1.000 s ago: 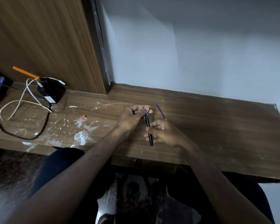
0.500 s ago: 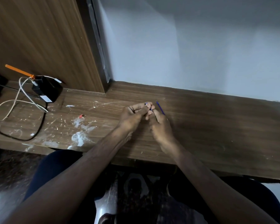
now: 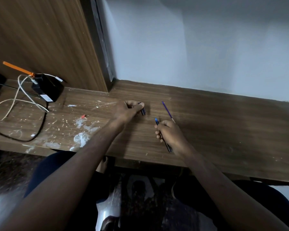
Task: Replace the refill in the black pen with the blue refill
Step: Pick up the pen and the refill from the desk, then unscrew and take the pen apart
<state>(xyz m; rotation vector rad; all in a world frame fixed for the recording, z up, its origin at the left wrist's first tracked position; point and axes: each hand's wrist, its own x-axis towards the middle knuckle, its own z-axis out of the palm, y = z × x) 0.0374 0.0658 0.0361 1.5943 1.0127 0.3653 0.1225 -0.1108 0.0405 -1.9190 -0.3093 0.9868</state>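
- Black pen (image 3: 163, 139) body is gripped in the right hand (image 3: 169, 134).
- Left hand (image 3: 127, 110) pinches a small dark pen piece (image 3: 143, 111).
- Blue refill (image 3: 168, 111) lies on the tabletop (image 3: 223, 122) just beyond the right hand.

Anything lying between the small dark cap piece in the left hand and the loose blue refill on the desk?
Nothing: in the head view, only bare wooden desk separates cap piece and refill.

My right hand (image 3: 171, 135) covers the black pen's (image 3: 163, 140) middle; my left hand (image 3: 128, 110) hides most of a small dark piece (image 3: 143, 111), too blurred to identify.
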